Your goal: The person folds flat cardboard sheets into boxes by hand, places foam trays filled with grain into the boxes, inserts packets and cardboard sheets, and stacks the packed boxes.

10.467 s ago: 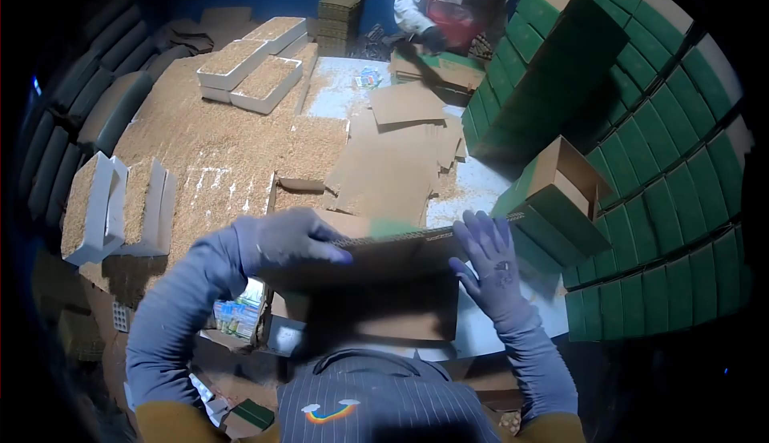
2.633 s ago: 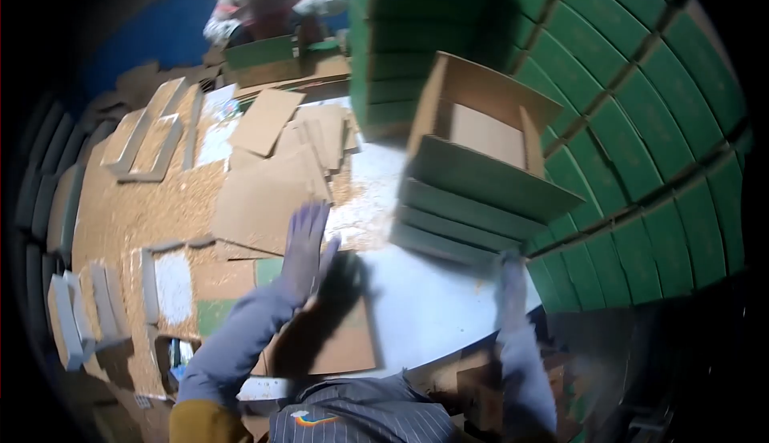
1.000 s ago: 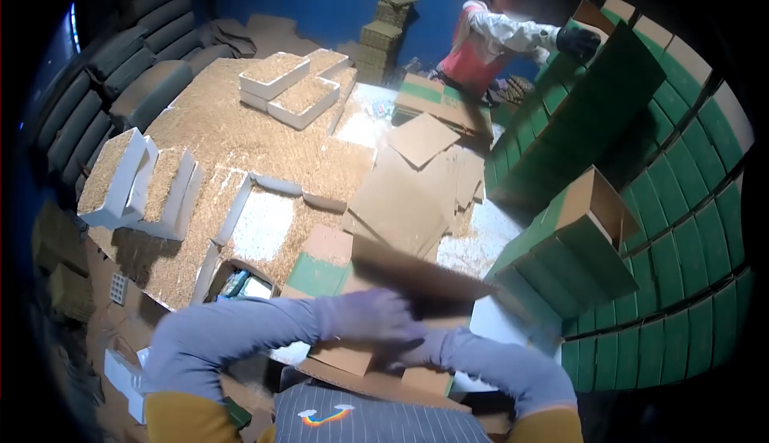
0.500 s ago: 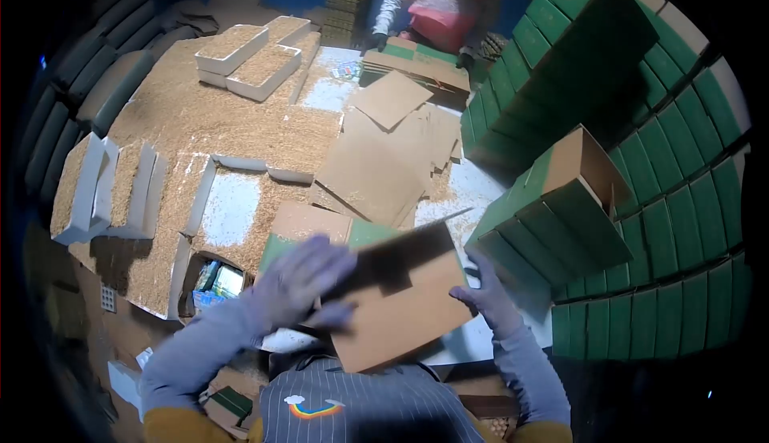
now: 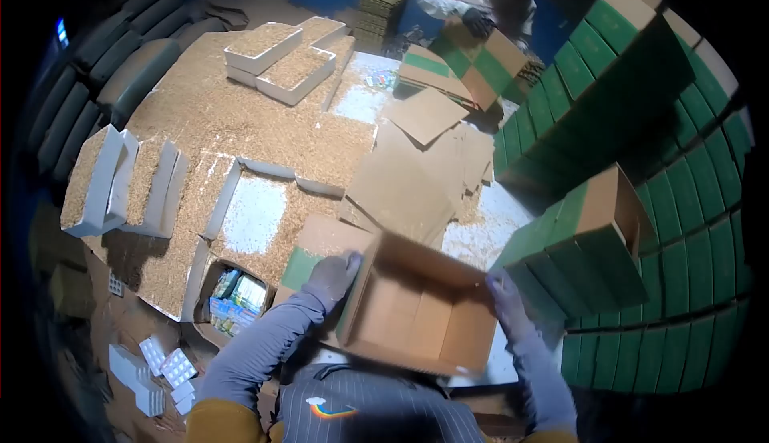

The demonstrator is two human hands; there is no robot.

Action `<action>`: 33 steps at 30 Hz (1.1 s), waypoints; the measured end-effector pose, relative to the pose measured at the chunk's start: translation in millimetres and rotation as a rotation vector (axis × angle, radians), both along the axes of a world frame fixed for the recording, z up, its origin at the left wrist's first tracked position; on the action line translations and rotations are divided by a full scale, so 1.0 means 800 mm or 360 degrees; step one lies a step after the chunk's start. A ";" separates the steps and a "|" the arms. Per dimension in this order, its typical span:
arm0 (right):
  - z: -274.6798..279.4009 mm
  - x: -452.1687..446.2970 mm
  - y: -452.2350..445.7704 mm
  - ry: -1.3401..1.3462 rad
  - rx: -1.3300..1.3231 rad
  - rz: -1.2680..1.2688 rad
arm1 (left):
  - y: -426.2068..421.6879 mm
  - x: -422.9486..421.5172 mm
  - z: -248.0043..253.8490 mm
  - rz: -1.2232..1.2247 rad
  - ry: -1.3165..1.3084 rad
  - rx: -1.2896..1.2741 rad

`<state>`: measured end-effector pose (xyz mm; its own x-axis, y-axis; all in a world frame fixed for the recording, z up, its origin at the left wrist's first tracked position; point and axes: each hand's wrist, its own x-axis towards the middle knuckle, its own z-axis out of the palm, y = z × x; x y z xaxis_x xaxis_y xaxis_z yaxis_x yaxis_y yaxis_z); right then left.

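Head view: holding an open, hollow brown cardboard box (image 5: 420,315) at lower middle of the frame, tipped to show the inside. Gripping the top right corner with the purple-grey gloved right hand (image 5: 510,305), fingers clamped on the box. Touching the left wall with the purple-grey gloved left hand (image 5: 332,276), thumb up beside the edge; cannot tell if clamped, with fingers mostly hidden. Just behind that, a flat brown-and-green piece of cardboard (image 5: 299,267). Near the middle of the frame, flat brown cardboard sheets (image 5: 400,177) on a white tabletop (image 5: 483,220). At lower left, shiny blue and green packets (image 5: 234,303) (print too small to read) in an open brown cardboard bin (image 5: 202,295). Toward upper left, a wide spread of crumbly tan bits (image 5: 180,98). At far right, stacked green cardboard boxes (image 5: 681,271). Near top, right of middle, a co-worker's dark-gloved hand (image 5: 478,23) on a green-and-brown box (image 5: 484,70).
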<state>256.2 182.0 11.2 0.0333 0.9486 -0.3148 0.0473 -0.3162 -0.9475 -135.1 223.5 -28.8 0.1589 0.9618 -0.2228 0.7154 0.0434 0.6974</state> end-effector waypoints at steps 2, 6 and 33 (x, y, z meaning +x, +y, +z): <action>0.051 -0.037 -0.017 -0.0403 -0.0015 -0.0029 | 0.043 0.003 -0.009 0.0394 -0.0415 0.0244; 0.068 -0.054 -0.022 -0.0505 0.0197 0.0016 | 0.156 0.037 -0.027 0.0603 0.0379 -0.0303; 0.064 -0.058 -0.016 -0.0171 0.0013 -0.0201 | 0.259 -0.030 -0.053 0.2182 -0.0954 0.0008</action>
<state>209.7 169.2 62.2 0.1856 0.9371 -0.2956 0.1091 -0.3186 -0.9416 -159.3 430.8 -71.5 -0.7800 0.4356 -0.4492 -0.2631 0.4231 0.8671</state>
